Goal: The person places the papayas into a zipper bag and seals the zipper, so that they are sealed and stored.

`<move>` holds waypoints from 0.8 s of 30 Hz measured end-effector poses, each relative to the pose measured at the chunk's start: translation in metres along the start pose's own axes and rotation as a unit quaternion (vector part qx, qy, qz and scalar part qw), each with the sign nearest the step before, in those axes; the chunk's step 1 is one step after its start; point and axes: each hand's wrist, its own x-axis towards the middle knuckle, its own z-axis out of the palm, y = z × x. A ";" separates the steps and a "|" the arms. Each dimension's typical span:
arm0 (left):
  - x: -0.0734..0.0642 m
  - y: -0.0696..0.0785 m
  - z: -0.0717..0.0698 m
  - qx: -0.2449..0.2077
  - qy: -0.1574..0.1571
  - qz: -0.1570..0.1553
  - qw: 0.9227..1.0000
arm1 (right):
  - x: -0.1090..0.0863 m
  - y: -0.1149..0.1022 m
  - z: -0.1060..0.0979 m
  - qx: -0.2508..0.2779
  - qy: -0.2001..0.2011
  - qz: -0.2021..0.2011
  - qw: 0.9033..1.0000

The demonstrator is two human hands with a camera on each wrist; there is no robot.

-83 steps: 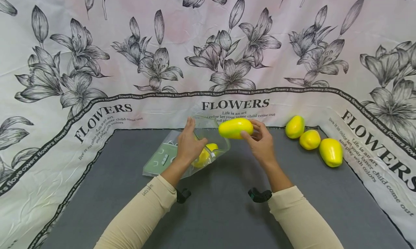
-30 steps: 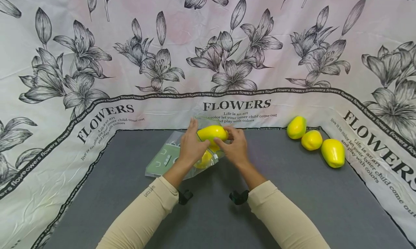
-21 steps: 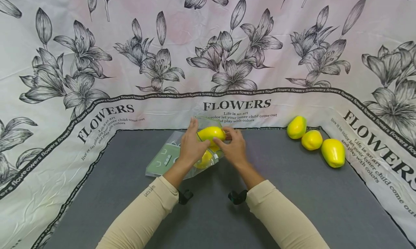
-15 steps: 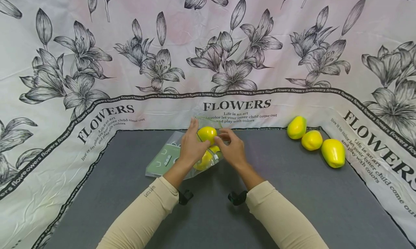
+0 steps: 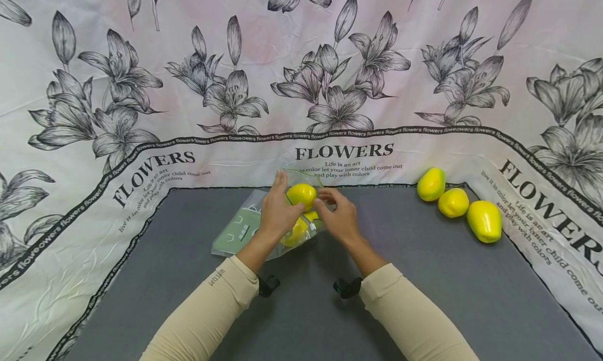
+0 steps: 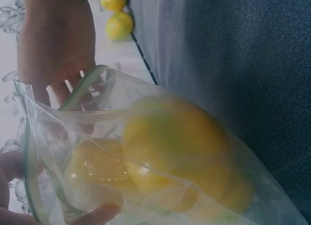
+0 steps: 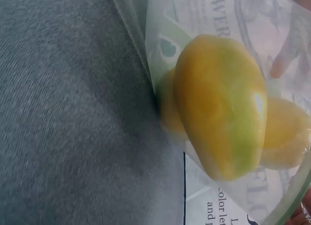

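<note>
A clear zip bag [image 5: 308, 234] with a green printed panel [image 5: 237, 229] lies tilted at mid-table, its mouth facing right. My left hand [image 5: 279, 206] holds it by the mouth, the thumb reaching across the opening. Just inside the mouth sits a yellow-green mango [image 5: 301, 194]. Deeper in the bag is more yellow fruit, including a large mango [image 7: 221, 108] in the right wrist view. My right hand [image 5: 340, 214] is at the opening, thumb and fingers spread apart beside the upper mango. Whether its fingertips touch the mango or the bag's rim I cannot tell.
Three more mangoes stand at the back right of the grey table [image 5: 405, 277]: a far one [image 5: 431, 184], a middle one [image 5: 453, 202] and a near one [image 5: 484, 221]. A flower-printed cloth [image 5: 344, 99] rises behind and along the sides.
My right hand has brought the mango leftward into the bag's mouth, and its fingers have come off it. My left hand keeps its hold on the bag, almost unmoved.
</note>
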 end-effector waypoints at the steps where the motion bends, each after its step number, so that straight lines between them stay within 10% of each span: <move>1: 0.000 0.000 0.000 -0.001 0.000 0.000 1.000 | 0.000 0.000 -0.002 -0.001 -0.002 -0.002 1.000; 24: 0.002 -0.001 0.002 -0.010 -0.017 -0.001 1.000 | -0.001 0.000 -0.051 0.004 0.051 -0.021 0.998</move>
